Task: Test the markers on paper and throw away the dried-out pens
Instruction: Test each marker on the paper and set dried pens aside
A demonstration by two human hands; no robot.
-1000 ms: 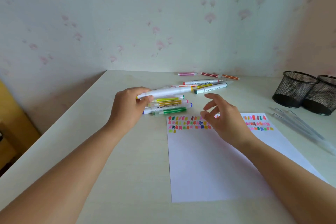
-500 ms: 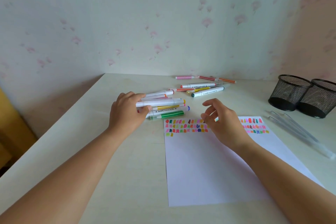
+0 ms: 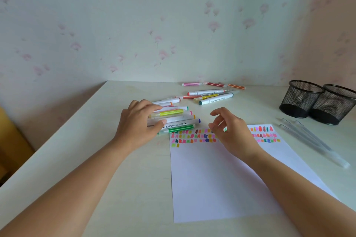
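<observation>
Markers' swatches (image 3: pixel 192 136) band the far edge of the paper (image 3: pixel 212 179), which lies nearest at 6 o'clock. Above that edge the right hand (image 3: pixel 234 133) hovers, fingers loosely curled, holding nothing. At 11 o'clock the left hand (image 3: pixel 134 127) lies over a marker cluster (image 3: pixel 179 119), thumb touching a white barrel; whether it grips is unclear. Clear tubes (image 3: pixel 308 140) lie at 3 o'clock, two mesh cups (image 3: pixel 300 100) at 2, and further markers (image 3: pixel 213 96) at 12, near the wall.
</observation>
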